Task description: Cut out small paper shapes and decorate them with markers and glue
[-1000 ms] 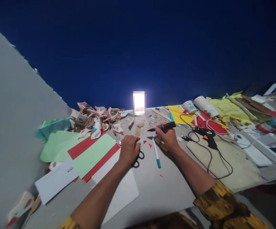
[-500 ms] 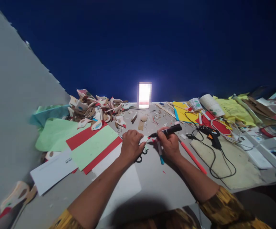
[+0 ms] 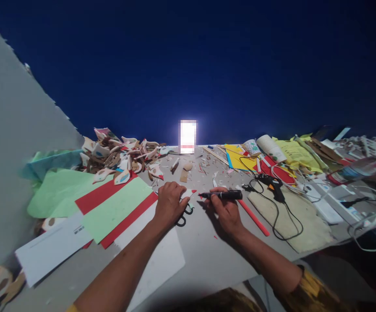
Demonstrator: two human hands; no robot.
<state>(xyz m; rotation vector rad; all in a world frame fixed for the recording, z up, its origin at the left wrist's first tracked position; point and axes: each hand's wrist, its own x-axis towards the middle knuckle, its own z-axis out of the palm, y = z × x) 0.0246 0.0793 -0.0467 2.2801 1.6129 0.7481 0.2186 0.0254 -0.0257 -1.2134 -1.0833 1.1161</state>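
In the head view, the left hand (image 3: pixel 168 204) rests low over the bench (image 3: pixel 214 266), its fingers drawn nearly together on a small white piece (image 3: pixel 186 193) with a red tip, which sticks out beyond the thumb toward the right hand (image 3: pixel 228 215). That one has its fingers closed round a black marker (image 3: pixel 228 195), held almost level, the writing end pointing left and near the white piece. Black-handled scissors (image 3: pixel 185 215) lie just beside the left thumb, partly hidden. A red stick (image 3: pixel 254 219) lies to the right of the right hand, and beyond it a black glue gun (image 3: pixel 275 187) sits on a beige pad (image 3: pixel 305 229), its cord looped across. On the left, a green sheet (image 3: pixel 119 208) lies over a red sheet (image 3: pixel 93 197), with bird-shaped cutouts (image 3: pixel 109 151) heaped behind
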